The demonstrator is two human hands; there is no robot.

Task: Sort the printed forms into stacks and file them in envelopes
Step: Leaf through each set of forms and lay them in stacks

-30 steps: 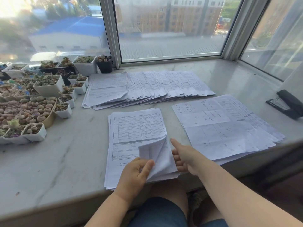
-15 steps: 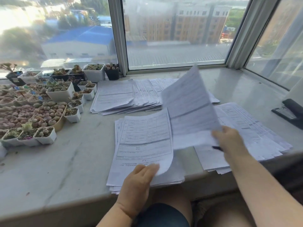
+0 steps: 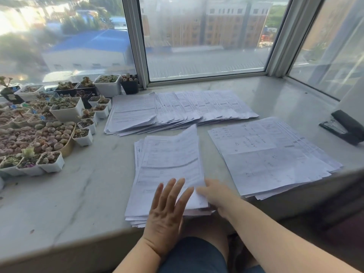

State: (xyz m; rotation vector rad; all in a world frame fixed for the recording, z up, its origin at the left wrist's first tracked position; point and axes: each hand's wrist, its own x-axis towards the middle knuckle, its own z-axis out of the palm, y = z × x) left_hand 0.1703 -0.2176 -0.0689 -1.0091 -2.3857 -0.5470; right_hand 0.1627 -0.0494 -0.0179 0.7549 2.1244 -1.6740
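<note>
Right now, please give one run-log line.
left hand: flat on near stack | right hand: lifts top sheet corner

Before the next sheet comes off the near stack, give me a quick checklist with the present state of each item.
1. Left hand steadying the near stack, fingers straight over its near edge: ok.
2. Right hand has a hold on the top sheet's near right corner: cannot tell, its fingertips are hidden by the paper.
3. Only one sheet is being lifted: cannot tell; the top sheet bows upward.
4. Right stack has open space on top to take a sheet: ok.
5. Fanned far row lies apart from the near stack: ok.
6. Envelopes within reach: not ok, none in view.
</note>
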